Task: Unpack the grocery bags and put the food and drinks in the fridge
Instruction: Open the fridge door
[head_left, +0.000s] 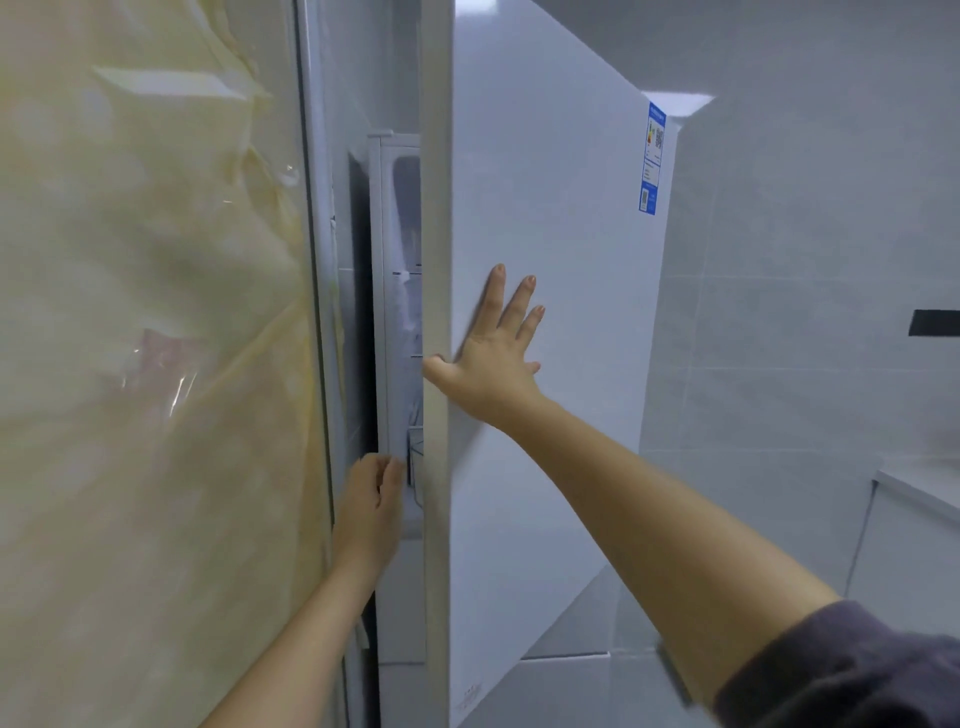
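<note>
A dark grey-purple sleeve (857, 670) sits at the lower right, and the bare forearm runs up from it to the right hand (493, 358); that hand lies flat against the outer face of the white fridge door (561, 208), fingers straight and spread, clasping nothing, with the thumb stretched sideways to the door's near edge. The door stands ajar, its edge just left of that thumb; through the narrow gap beside the thumb the pale fridge interior (402, 312) shows, with blurred shelf lines. Below the right hand and to its left, the left hand (371, 512) is raised at the gap with its back to the camera; its fingers are bent towards the opening, close to the inner side of the door; whether they have hold of the edge or merely touch it cannot be told. Far above the right hand's fingertips, near the door's upper far corner, is a blue energy label (652, 156). Left of the left hand rises a glossy cream-yellow marbled panel (156, 364) under wrinkled clear film; right of the right arm is a grey tiled wall (805, 260), with a white counter (924, 493) low against it.
</note>
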